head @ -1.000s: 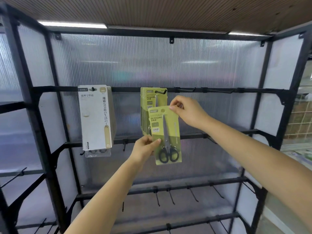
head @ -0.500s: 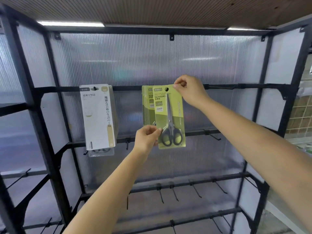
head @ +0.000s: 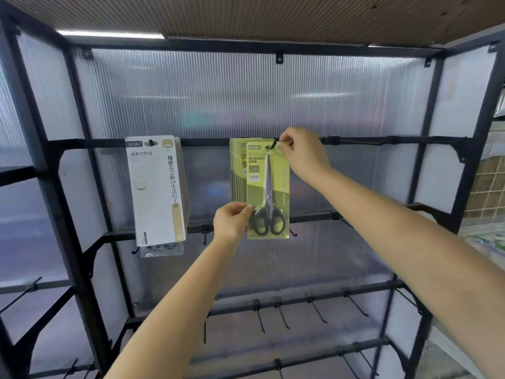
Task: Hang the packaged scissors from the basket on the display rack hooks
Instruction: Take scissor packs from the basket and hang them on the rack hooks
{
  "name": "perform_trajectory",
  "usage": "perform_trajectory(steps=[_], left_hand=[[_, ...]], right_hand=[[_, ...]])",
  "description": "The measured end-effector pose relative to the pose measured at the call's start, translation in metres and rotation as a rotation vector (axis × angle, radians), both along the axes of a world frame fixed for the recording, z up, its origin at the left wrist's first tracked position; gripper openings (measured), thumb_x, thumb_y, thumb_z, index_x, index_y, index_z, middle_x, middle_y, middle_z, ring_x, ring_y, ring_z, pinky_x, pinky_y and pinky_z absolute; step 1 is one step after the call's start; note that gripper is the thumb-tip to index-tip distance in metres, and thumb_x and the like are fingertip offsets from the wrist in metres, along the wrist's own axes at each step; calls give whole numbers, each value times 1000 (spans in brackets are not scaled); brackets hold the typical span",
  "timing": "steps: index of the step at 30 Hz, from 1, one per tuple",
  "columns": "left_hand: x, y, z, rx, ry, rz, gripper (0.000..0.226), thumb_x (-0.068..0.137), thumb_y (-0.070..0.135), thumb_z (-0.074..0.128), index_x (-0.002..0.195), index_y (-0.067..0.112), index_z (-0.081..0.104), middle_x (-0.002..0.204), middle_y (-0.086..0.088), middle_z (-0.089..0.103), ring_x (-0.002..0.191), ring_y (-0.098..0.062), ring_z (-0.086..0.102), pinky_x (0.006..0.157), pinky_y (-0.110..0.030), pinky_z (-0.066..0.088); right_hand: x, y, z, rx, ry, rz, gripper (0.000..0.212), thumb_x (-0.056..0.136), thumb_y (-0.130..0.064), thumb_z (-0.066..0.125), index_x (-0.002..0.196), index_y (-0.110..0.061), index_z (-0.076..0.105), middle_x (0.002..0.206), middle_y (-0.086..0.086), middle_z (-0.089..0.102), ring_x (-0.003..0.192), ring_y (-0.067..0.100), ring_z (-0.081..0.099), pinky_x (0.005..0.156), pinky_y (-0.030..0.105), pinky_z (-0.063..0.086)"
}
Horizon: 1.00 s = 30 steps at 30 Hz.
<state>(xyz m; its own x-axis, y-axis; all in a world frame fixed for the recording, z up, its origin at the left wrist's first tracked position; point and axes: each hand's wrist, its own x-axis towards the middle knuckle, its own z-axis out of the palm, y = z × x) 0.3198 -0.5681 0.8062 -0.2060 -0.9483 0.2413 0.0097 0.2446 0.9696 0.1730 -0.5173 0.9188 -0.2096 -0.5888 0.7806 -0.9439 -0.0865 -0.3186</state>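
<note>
Both hands, left hand (head: 231, 220) and right hand (head: 300, 151), pinch the scissors pack (head: 267, 192), threading it onto the hook (head: 270, 144) at 12 o'clock; others already hang

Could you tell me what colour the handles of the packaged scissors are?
Black handles, seen clearly in the head view.

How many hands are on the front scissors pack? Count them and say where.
2. The left hand pinches the front scissors pack at its lower left edge; the right hand pinches its top by the hook.
</note>
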Motion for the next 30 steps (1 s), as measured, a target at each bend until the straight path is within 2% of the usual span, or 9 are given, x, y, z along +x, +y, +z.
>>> perform_trajectory(steps=[4, 6, 8, 11, 14, 21, 24, 27, 30], left_hand=[[-1, -9, 0, -25, -30, 61, 13, 88, 20, 66, 77, 13, 66, 67, -1, 62, 76, -25, 64, 83, -41, 56], [-2, -13, 0, -21, -25, 81, 15, 87, 20, 66, 73, 16, 66, 70, -3, 65, 81, -29, 67, 83, -42, 56], [-5, -18, 0, -12, -27, 100, 17, 87, 20, 66, 71, 18, 66, 71, -3, 66, 84, -30, 68, 83, -43, 56], [-9, -26, 2, 16, -29, 133, 18, 87, 20, 66, 69, 18, 65, 67, 1, 63, 82, -27, 67, 85, -41, 55], [-12, -37, 3, 61, -28, 163, 15, 87, 22, 66, 79, 10, 68, 72, 0, 64, 83, -26, 67, 85, -38, 55], [-17, -48, 6, 44, -128, 217, 16, 89, 26, 63, 84, 11, 64, 82, -7, 66, 86, -29, 66, 84, -37, 53], [-17, -43, 8, -94, -272, 305, 13, 91, 21, 58, 89, 8, 57, 91, -8, 60, 87, -28, 59, 75, -34, 45], [-19, -30, 10, -393, -422, 417, 8, 92, 13, 52, 93, 5, 53, 97, -6, 46, 82, -25, 45, 68, -32, 34], [-27, -21, 9, -705, -530, 441, 12, 88, 7, 55, 94, -3, 58, 98, -18, 53, 87, -36, 49, 62, -37, 34]], right_hand=[[0, 1, -10, 92, 231, -72, 33, 99, -18, 41, 128, -6, 51, 127, 8, 53, 114, 23, 51, 90, 35, 44], [1, 1, -15, 208, 328, -112, 47, 100, -23, 38, 144, -6, 32, 147, 10, 35, 132, 25, 38, 102, 38, 39], [3, -2, -17, 313, 374, -161, 57, 100, -28, 38, 149, -7, 18, 156, 10, 17, 139, 28, 28, 106, 42, 38], [4, -9, -15, 400, 396, -200, 63, 99, -32, 40, 150, -6, 13, 158, 11, 5, 142, 29, 21, 107, 45, 38], [3, -13, -11, 458, 415, -210, 64, 98, -30, 40, 150, -7, 11, 158, 12, 1, 144, 29, 13, 109, 45, 34], [0, -19, -8, 526, 434, -233, 68, 97, -24, 42, 150, -7, 3, 158, 10, -7, 146, 26, 1, 112, 46, 24], [0, -20, -9, 515, 416, -220, 69, 96, -20, 44, 150, -8, 5, 158, 10, -6, 146, 25, 0, 115, 46, 19], [-2, -14, -16, 461, 391, -209, 67, 95, -19, 44, 150, -7, 7, 159, 11, -2, 146, 25, 2, 117, 44, 15], [-8, -1, -29, 419, 383, -232, 65, 97, -23, 41, 150, -4, 7, 158, 13, 3, 146, 25, 6, 118, 42, 15]])
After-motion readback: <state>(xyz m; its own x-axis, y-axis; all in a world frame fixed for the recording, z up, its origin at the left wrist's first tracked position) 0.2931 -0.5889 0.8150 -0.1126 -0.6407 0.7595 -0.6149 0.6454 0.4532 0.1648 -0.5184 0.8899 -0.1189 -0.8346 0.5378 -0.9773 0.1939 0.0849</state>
